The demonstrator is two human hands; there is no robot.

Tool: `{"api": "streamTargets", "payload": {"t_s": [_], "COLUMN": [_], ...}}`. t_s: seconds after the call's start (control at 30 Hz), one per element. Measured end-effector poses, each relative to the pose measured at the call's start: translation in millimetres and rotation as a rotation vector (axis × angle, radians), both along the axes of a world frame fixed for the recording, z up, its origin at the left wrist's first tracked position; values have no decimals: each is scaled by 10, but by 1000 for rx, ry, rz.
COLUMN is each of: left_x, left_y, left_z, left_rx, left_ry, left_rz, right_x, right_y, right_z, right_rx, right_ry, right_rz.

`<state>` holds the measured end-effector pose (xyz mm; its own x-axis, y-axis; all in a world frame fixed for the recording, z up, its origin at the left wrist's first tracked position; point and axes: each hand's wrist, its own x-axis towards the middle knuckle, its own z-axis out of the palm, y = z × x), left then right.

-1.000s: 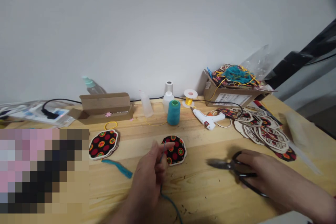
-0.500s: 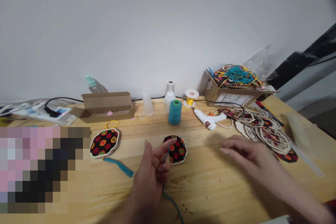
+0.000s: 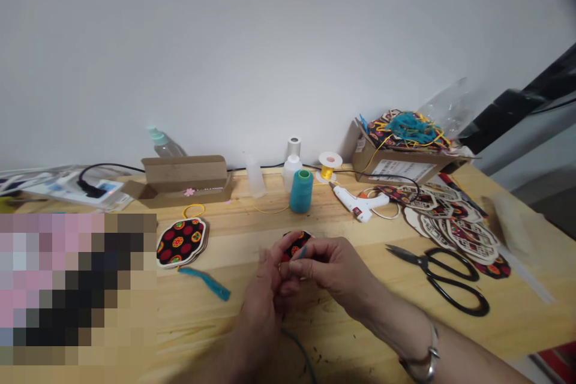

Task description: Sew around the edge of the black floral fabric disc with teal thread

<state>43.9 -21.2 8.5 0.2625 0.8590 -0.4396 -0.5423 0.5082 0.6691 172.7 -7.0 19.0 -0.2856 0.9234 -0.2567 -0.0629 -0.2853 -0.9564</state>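
Observation:
Strands of teal thread (image 3: 303, 250) pass between my two hands at the middle of the table, a short end poking up from the fingertips. My left hand (image 3: 270, 288) is closed on the thread, its fingers curled. Thumb and forefinger of my right hand (image 3: 337, 267) pinch the same thread close to the left fingers. A teal tail (image 3: 300, 348) hangs below toward the front edge. Behind the hands lies a black scalloped piece with red flower print (image 3: 297, 240), partly covered. Black-handled scissors (image 3: 423, 263) rest to the right of my right hand.
A stack of printed pieces (image 3: 182, 241) with a teal tassel (image 3: 207, 282) lies left. Behind stand a teal thread cone (image 3: 300, 192), a yellow cord spool (image 3: 330, 161) and a white glue gun (image 3: 357, 201). At right are a filled carton (image 3: 396, 162) and loose wooden frames (image 3: 468, 234).
My right hand has moved left from over the scissors' spot to my left hand and now pinches the thread. The scissors now show on the table. My left hand stays nearly in place.

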Motion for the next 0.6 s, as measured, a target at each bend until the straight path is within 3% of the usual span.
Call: {"api": "streamTargets", "payload": {"t_s": [0.27,0.5,0.6], "left_x": [22,28,11], "left_y": [-4,-12,-5], "left_z": [-83,-30,-24], "left_rx": [84,184,208], "left_ry": [226,371,429], "left_rz": [-88,-148,-134], "right_x": [99,130,178], "right_y": [68,72,129], "right_z": [42,62,100], "right_rx": [112,229,322], "right_ry": [-178,-295,-437], "right_rz": [-146,-59,-45]}}
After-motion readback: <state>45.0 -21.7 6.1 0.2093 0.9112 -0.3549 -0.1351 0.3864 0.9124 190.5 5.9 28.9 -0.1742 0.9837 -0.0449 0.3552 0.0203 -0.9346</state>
